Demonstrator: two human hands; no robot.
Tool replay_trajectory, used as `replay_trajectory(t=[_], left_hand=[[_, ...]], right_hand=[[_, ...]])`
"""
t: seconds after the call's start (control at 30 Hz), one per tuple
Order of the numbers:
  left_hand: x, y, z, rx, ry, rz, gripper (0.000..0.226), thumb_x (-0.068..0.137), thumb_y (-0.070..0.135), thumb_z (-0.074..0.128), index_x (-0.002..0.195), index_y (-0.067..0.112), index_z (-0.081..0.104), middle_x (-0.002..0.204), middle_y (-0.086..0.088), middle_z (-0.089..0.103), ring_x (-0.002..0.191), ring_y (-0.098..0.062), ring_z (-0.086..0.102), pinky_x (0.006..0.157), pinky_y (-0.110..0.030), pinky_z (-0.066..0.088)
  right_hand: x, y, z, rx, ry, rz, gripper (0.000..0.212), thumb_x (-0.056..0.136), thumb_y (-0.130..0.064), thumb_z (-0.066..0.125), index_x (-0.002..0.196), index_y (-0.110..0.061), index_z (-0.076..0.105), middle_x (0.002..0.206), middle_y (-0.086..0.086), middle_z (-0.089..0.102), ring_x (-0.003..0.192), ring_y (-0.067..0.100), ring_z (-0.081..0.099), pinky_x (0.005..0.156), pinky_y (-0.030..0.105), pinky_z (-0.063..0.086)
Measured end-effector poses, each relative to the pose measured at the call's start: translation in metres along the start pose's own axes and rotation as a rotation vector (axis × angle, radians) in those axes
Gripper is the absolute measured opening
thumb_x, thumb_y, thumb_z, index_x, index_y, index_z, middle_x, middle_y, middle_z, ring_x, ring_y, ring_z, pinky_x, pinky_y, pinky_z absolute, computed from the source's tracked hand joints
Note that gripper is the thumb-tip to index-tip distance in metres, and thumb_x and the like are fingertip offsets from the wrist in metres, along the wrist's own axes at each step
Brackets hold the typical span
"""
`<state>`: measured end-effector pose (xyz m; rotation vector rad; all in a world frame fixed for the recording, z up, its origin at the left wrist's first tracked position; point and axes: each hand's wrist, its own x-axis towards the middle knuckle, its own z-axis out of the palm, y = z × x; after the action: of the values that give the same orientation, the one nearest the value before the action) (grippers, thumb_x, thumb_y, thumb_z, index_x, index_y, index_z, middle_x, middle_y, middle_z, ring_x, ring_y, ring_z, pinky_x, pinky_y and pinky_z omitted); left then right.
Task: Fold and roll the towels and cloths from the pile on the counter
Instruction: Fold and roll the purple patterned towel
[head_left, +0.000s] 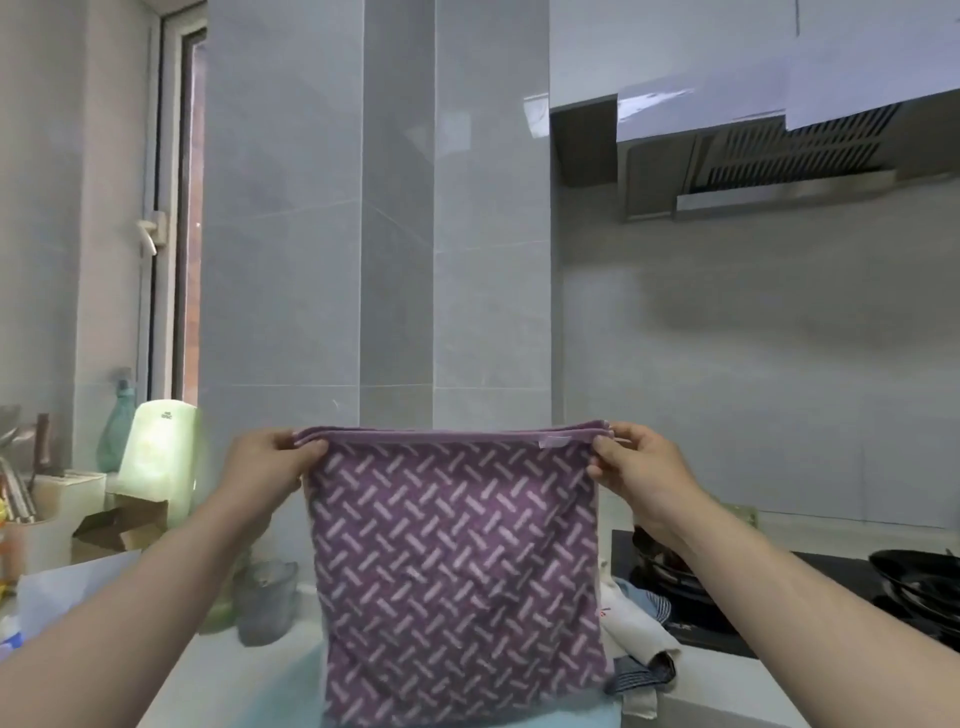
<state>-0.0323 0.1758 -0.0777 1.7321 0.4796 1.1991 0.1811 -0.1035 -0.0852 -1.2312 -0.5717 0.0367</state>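
Purple towel (457, 561) with a pale woven-stripe print, held up in the air above the desk (234, 675). It hangs flat and square, doubled over, with several layered edges showing along its top. A small pale tag (555, 442) sits on the top hem near the towel's right corner.

Left hand (265, 467) pinches the towel's top left corner, thumb in front, fingers curled behind. Right hand (639, 473) pinches the top right corner the same way. Both arms reach forward; the top edge is pulled straight between them.

Pile of cloths (639, 639) lies on the desk just right of the towel's lower edge — white, grey and blue-striped pieces, partly hidden behind the towel.

Right of the towel, beyond the pile: a black stove (727, 629) with a dark pan (919, 577) on it. Above and right of the towel, a grey hood (779, 161) on the wall.

Left of the towel: a green glass bottle (117, 431), a pale knife block (67, 488) and a window handle (150, 234) higher up — the rest of the clutter there is too blurred to name.
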Motion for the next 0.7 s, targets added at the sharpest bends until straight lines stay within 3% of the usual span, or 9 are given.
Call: replay_trajectory(t=[0.13,0.27,0.43,0.57,0.7], left_hand=[[0.013,0.024,-0.001,-0.035,0.041,0.04,0.01,0.089,0.008,0.067,0.099,0.007,0.064,0.087,-0.004,0.063,0.074,-0.012,0.055,0.076,-0.031,0.041],[0.022,0.04,-0.004,-0.059,0.038,0.069,0.008,0.088,0.012,0.069,0.094,0.008,0.066,0.081,-0.003,0.062,0.065,-0.013,0.049,0.06,-0.028,0.038],[0.033,0.028,-0.007,-0.01,-0.047,-0.002,0.012,0.089,0.018,0.068,0.086,0.007,0.068,0.077,-0.007,0.061,0.067,-0.019,0.049,0.058,-0.03,0.039],[0.044,-0.006,0.008,-0.077,-0.087,-0.117,0.009,0.09,0.007,0.065,0.09,-0.002,0.065,0.068,-0.012,0.06,0.058,-0.022,0.054,0.049,-0.023,0.055],[0.059,-0.04,0.034,-0.108,-0.097,-0.188,0.006,0.09,0.001,0.064,0.085,-0.003,0.062,0.082,-0.017,0.066,0.073,-0.027,0.066,0.071,-0.033,0.059]], right_hand=[[0.009,-0.024,0.002,-0.099,0.01,-0.092,0.007,0.093,-0.011,0.064,0.097,-0.014,0.068,0.092,0.005,0.07,0.08,0.017,0.065,0.072,0.03,0.054],[0.012,-0.043,0.0,-0.112,0.028,-0.134,0.004,0.091,-0.01,0.066,0.091,-0.014,0.068,0.09,0.004,0.069,0.082,0.02,0.063,0.083,0.039,0.052],[0.017,-0.042,-0.003,-0.158,0.016,-0.09,0.008,0.091,-0.007,0.064,0.084,-0.01,0.066,0.071,0.004,0.059,0.056,0.014,0.046,0.057,0.028,0.043],[0.027,-0.01,0.001,-0.192,0.034,-0.006,0.004,0.093,-0.002,0.06,0.093,-0.004,0.063,0.072,0.007,0.058,0.053,0.013,0.048,0.053,0.026,0.048],[0.043,0.027,0.011,-0.144,0.104,0.032,0.02,0.095,0.002,0.054,0.091,-0.017,0.056,0.087,0.01,0.062,0.064,0.018,0.06,0.056,0.024,0.058]])
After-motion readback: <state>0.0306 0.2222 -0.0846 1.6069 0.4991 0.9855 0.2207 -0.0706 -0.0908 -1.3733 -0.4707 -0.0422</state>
